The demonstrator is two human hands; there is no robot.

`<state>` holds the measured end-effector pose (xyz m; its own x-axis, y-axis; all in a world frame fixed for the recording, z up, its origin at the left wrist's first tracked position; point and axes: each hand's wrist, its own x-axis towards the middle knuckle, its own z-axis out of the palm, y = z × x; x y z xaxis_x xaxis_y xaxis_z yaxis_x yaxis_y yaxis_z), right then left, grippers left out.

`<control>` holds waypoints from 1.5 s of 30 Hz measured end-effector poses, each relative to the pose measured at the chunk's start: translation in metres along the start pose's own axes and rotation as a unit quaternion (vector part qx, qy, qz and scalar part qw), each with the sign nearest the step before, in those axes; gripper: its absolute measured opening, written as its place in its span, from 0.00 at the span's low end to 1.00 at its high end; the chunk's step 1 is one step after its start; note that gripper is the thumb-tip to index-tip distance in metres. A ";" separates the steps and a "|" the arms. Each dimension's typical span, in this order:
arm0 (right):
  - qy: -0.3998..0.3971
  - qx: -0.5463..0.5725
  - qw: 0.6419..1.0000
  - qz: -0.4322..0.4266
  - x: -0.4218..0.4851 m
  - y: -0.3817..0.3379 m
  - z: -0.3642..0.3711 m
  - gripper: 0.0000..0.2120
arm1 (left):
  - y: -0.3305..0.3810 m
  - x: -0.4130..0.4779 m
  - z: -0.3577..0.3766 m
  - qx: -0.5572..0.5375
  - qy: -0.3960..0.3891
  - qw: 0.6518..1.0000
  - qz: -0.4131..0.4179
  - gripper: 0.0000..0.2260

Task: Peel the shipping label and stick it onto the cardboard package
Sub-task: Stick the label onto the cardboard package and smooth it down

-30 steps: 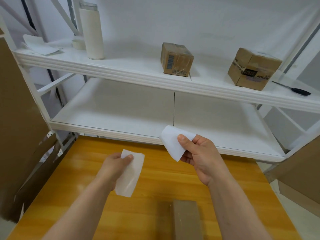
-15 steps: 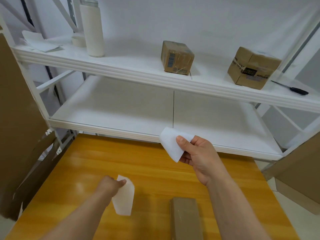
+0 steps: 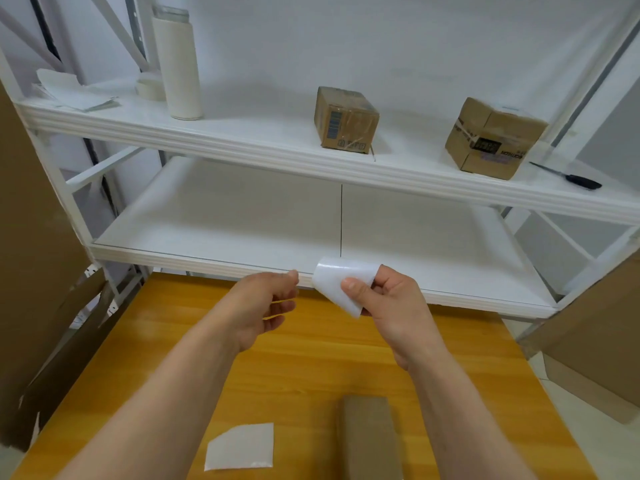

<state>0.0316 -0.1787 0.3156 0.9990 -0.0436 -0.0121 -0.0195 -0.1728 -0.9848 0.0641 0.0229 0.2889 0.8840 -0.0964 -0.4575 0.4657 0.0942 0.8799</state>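
Observation:
My right hand (image 3: 391,313) pinches a curled white shipping label (image 3: 337,282) between thumb and fingers, above the far edge of the wooden table (image 3: 311,368). My left hand (image 3: 263,306) hovers just left of the label, fingers loosely curled and holding nothing. A white backing sheet (image 3: 240,446) lies flat on the table near the front left. The brown cardboard package (image 3: 369,438) lies on the table at the front, below my right forearm.
A white rack (image 3: 242,147) stands behind the table. Its upper shelf carries two cardboard boxes (image 3: 344,121) (image 3: 491,138), a tall white bottle (image 3: 178,64), papers (image 3: 69,91) and a black-handled tool (image 3: 571,176). Large cardboard sheets lean at left (image 3: 38,254) and right (image 3: 595,341).
My left hand dropped the white backing sheet on the table, then rose toward the label. My right hand kept hold of the label.

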 end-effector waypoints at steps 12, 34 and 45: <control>-0.039 -0.179 0.972 -0.148 -0.005 -0.004 -0.024 0.14 | 0.015 -0.020 0.027 -0.034 -0.113 0.993 -0.031 0.08; 0.001 0.047 0.997 0.062 -0.003 0.015 -0.058 0.13 | -0.001 -0.017 0.063 0.094 0.004 0.983 0.159 0.15; -0.022 0.096 0.988 0.120 0.000 0.017 -0.068 0.06 | -0.009 -0.010 0.067 0.073 -0.054 0.986 0.143 0.19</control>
<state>0.0290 -0.2486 0.3108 0.9673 -0.0171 -0.2531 -0.2525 0.0277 -0.9672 0.0482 -0.0438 0.2940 0.9649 -0.1917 -0.1793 0.1807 -0.0104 0.9835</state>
